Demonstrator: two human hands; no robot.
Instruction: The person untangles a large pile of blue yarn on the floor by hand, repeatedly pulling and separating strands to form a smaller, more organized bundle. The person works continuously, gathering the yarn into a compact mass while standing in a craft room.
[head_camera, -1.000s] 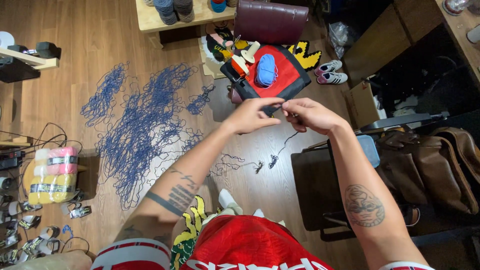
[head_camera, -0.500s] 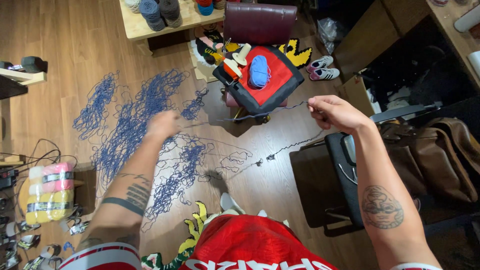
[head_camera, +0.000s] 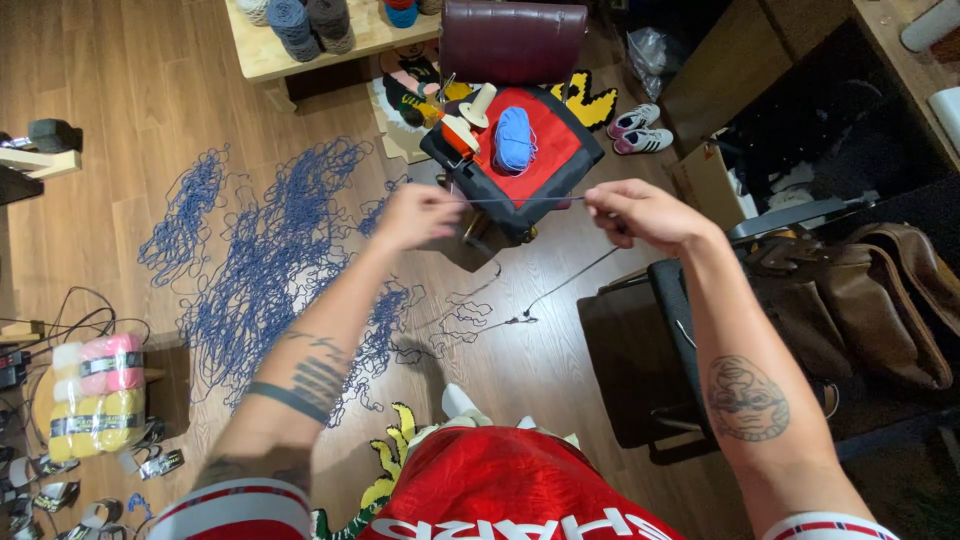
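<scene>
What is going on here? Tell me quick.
A person holds a thin dark blue yarn strand stretched level between the left hand and right hand, each pinching it. Below, on the wooden floor, a big loose tangle of blue yarn lies spread out. A light blue yarn ball sits on a red cushion just beyond the hands.

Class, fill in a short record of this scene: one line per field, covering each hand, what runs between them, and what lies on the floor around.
Left hand: left hand raised, fingers pinched on a thin strand of yarn
Right hand: right hand pinching the same strand, apart from the left
Strand: stretched taut and level between the hands; a further length hangs down toward the floor
Floor, left: loose blue yarn tangle spread on wood
Ahead: red-topped stool bearing a blue yarn ball
Far left: pink and yellow yarn packs
</scene>
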